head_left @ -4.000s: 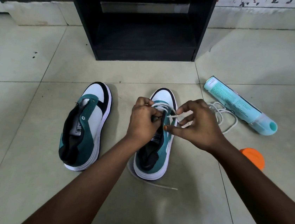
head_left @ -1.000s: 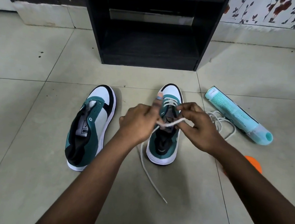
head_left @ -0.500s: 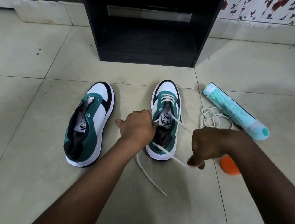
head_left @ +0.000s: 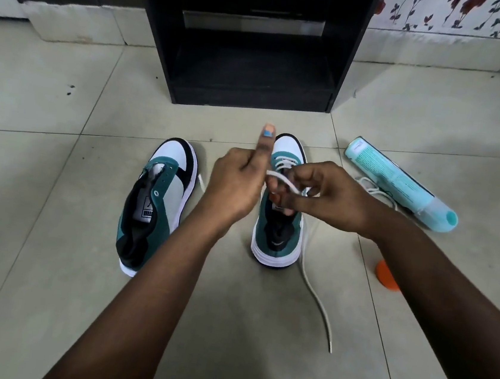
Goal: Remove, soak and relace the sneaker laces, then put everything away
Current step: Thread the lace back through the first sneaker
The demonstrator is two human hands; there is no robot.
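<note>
Right hand (head_left: 320,194) back up, pinching lace (head_left: 281,179) over sneaker (head_left: 278,233).

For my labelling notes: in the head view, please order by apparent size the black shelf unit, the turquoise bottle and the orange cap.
1. black shelf unit
2. turquoise bottle
3. orange cap, partly hidden by the right forearm

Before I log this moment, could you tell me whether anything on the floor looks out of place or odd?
Mostly mid-task clutter. A teal bottle lies on its side on the tiles, its orange cap apart from it. A loose lace is bunched beside the bottle. The left sneaker has no lace. No spill shows.
</note>
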